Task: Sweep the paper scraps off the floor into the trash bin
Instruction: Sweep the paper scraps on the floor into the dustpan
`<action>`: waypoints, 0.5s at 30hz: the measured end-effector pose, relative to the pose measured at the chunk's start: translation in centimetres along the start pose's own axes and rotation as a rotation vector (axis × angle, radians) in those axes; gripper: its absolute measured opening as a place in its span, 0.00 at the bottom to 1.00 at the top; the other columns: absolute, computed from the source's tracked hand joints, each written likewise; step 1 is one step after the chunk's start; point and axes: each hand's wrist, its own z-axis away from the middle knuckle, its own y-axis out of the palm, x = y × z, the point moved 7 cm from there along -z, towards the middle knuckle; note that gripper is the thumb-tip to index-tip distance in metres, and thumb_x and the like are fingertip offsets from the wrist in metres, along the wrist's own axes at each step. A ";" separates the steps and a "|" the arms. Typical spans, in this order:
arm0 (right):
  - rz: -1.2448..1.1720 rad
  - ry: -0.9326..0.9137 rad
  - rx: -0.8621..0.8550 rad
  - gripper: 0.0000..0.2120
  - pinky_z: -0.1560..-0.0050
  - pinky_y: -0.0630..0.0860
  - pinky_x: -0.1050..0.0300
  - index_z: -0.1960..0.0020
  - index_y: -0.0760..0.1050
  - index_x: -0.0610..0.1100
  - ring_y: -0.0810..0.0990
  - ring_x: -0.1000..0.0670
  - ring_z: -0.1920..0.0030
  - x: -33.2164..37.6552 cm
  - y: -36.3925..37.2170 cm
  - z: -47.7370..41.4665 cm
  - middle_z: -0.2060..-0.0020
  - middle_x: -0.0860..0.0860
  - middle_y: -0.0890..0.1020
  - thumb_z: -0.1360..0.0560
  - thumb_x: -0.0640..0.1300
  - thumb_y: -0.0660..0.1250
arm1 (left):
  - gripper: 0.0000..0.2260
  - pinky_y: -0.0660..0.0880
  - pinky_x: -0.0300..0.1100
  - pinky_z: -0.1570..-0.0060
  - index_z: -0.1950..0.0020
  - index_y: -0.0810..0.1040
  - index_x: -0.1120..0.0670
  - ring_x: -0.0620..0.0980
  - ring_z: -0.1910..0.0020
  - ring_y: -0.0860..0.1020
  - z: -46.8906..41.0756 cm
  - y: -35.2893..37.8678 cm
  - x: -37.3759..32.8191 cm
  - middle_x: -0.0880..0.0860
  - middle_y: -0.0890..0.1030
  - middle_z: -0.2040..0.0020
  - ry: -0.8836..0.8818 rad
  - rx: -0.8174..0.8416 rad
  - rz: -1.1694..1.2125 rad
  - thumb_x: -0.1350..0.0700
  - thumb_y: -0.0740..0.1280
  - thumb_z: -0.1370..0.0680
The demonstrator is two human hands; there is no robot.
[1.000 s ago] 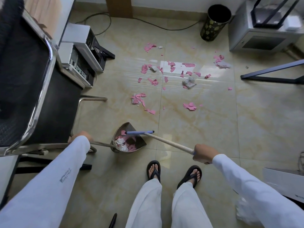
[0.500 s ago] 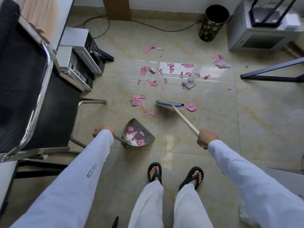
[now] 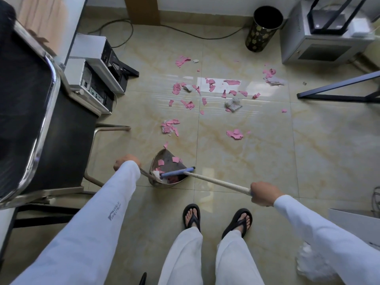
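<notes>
Pink paper scraps [image 3: 234, 134] and a few crumpled white wads [image 3: 232, 104] lie scattered over the beige floor tiles. My left hand [image 3: 124, 162] grips the handle of a metal dustpan [image 3: 167, 161] resting on the floor, with pink and white scraps inside it. My right hand [image 3: 264, 193] holds the pale stick of a broom [image 3: 216, 181]; its blue head [image 3: 177, 172] lies across the dustpan's rear. The black trash bin [image 3: 264, 29] with a gold pattern stands far off by the back wall.
A black chair with chrome frame [image 3: 41, 112] stands on the left, computer cases [image 3: 96, 64] beyond it. A grey cabinet [image 3: 327, 38] and dark table legs [image 3: 337, 89] are at the right. A cable [image 3: 185, 31] runs along the back wall. My sandalled feet [image 3: 216, 220] stand below the dustpan.
The broom head swept back from the scraps on the floor into the dustpan, pulling pink pieces in. The dustpan shifted slightly forward and my right hand drew back to the right.
</notes>
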 end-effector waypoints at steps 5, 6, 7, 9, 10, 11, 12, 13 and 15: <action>-0.069 0.025 -0.064 0.11 0.65 0.70 0.60 0.44 0.74 0.41 0.75 0.46 0.61 -1.5 -1.9 -0.1 0.64 0.50 0.75 0.24 0.41 0.60 | 0.11 0.72 0.42 0.54 0.46 0.81 0.60 0.55 0.50 0.78 0.3 0.1 0.0 0.56 0.79 0.51 0.004 -0.009 0.003 0.61 0.60 0.21; -0.087 0.030 -0.082 0.10 0.66 0.70 0.60 0.44 0.74 0.42 0.75 0.46 0.61 -1.3 -2.4 -0.2 0.66 0.51 0.73 0.24 0.41 0.60 | 0.11 0.73 0.42 0.53 0.46 0.81 0.61 0.55 0.47 0.78 0.5 0.1 0.1 0.57 0.80 0.49 0.004 -0.007 0.023 0.61 0.60 0.21; -0.108 0.032 -0.098 0.11 0.65 0.70 0.60 0.44 0.74 0.42 0.75 0.46 0.61 -0.9 -2.8 -0.4 0.65 0.51 0.73 0.24 0.41 0.60 | 0.11 0.73 0.42 0.52 0.46 0.81 0.61 0.55 0.46 0.79 0.7 0.2 0.3 0.57 0.81 0.47 0.004 -0.006 0.046 0.62 0.59 0.21; -0.134 0.034 -0.120 0.11 0.61 0.70 0.59 0.43 0.73 0.41 0.75 0.45 0.59 0.3 -3.9 -1.1 0.61 0.49 0.73 0.24 0.40 0.59 | 0.11 0.73 0.42 0.52 0.46 0.81 0.61 0.56 0.45 0.79 0.9 0.4 0.7 0.57 0.81 0.46 0.000 -0.007 0.084 0.62 0.59 0.22; -0.140 0.036 -0.131 0.12 0.60 0.70 0.59 0.42 0.73 0.41 0.74 0.45 0.59 1.0 -4.5 -1.6 0.59 0.48 0.74 0.24 0.39 0.58 | 0.11 0.74 0.43 0.51 0.47 0.81 0.61 0.56 0.45 0.79 1.0 0.4 1.0 0.57 0.81 0.46 0.000 -0.008 0.099 0.62 0.60 0.22; -0.143 0.034 -0.143 0.13 0.59 0.69 0.59 0.41 0.73 0.41 0.74 0.45 0.58 2.0 -5.0 -2.3 0.58 0.48 0.74 0.24 0.38 0.58 | 0.11 0.75 0.43 0.49 0.47 0.81 0.61 0.56 0.46 0.79 1.1 0.4 1.4 0.58 0.81 0.47 -0.003 -0.007 0.116 0.61 0.60 0.22; -0.141 0.033 -0.152 0.13 0.58 0.69 0.59 0.40 0.73 0.42 0.74 0.45 0.58 2.9 -5.5 -2.9 0.58 0.48 0.74 0.24 0.38 0.57 | 0.11 0.75 0.44 0.48 0.47 0.81 0.61 0.56 0.47 0.79 1.1 0.5 1.7 0.58 0.82 0.47 -0.004 -0.005 0.127 0.61 0.60 0.22; -0.134 0.033 -0.157 0.14 0.58 0.70 0.59 0.40 0.73 0.42 0.75 0.44 0.56 3.8 -5.9 -3.5 0.56 0.48 0.75 0.24 0.37 0.57 | 0.11 0.76 0.44 0.48 0.47 0.81 0.61 0.56 0.48 0.79 1.1 0.6 1.9 0.58 0.82 0.48 -0.006 -0.005 0.138 0.60 0.60 0.22; -0.081 0.038 -0.158 0.16 0.56 0.71 0.58 0.38 0.73 0.43 0.79 0.45 0.51 5.8 -6.2 -4.4 0.51 0.47 0.80 0.23 0.37 0.56 | 0.11 0.76 0.45 0.48 0.48 0.81 0.62 0.56 0.50 0.79 1.0 0.8 2.2 0.58 0.82 0.49 -0.004 -0.007 0.158 0.60 0.60 0.21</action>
